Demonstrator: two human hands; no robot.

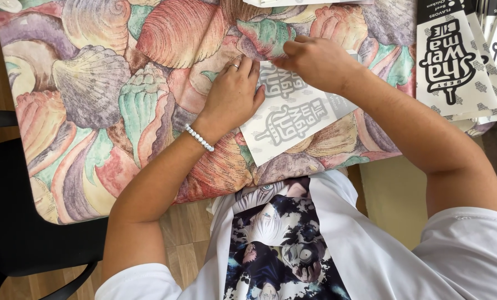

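Note:
A flat white paper sheet (293, 119) with a grey printed design lies on the seashell-patterned tablecloth (109, 94). My left hand (233, 94), with a ring and a pearl bracelet at the wrist, presses flat on the sheet's left edge. My right hand (318, 61) rests on the sheet's far end, its fingers pinched at the top corner. The upper part of the sheet is hidden under both hands.
A fanned stack of white paper sleeves (454, 61) with black print lies at the table's right edge. More white paper (304, 3) shows at the far edge. A black chair (15, 233) stands at the left on the wooden floor (184, 239).

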